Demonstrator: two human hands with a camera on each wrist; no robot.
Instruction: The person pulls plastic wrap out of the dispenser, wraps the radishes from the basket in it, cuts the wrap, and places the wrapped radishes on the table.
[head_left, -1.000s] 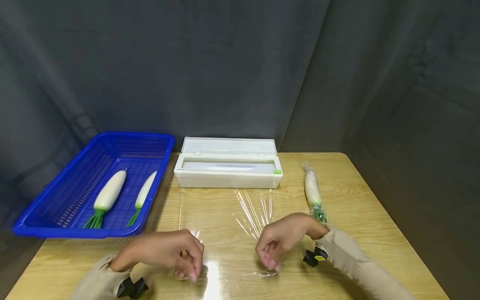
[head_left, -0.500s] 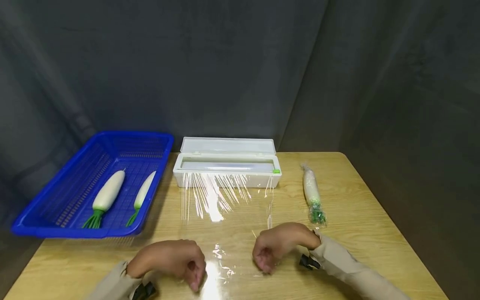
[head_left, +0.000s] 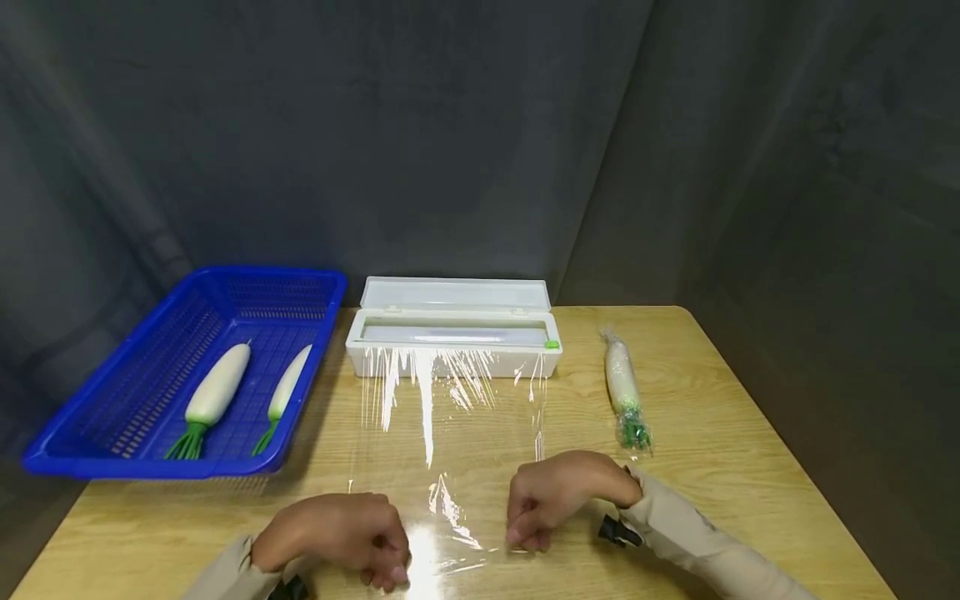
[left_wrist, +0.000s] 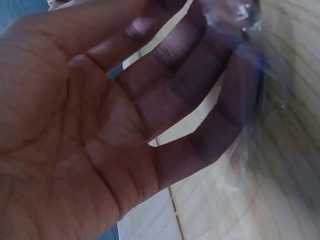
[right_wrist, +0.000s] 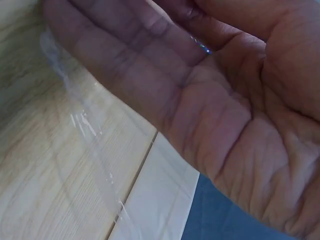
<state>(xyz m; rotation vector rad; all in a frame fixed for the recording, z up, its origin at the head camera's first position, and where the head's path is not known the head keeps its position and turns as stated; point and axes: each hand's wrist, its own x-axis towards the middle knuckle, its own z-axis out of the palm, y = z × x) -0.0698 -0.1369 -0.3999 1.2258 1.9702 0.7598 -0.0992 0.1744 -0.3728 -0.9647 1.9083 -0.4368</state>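
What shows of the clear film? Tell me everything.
The clear film is a glossy, see-through, plastic-looking sheet. It stretches from the white box over the wooden table, streaked with bright glints and creases, to the left hand and right hand, which pinch its near end. Whether it touches the table between is unclear.

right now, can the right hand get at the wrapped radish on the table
Probably yes: nothing stands between the right hand and the wrapped radish, though that hand's grip seems busy with the clear film and would need freeing.
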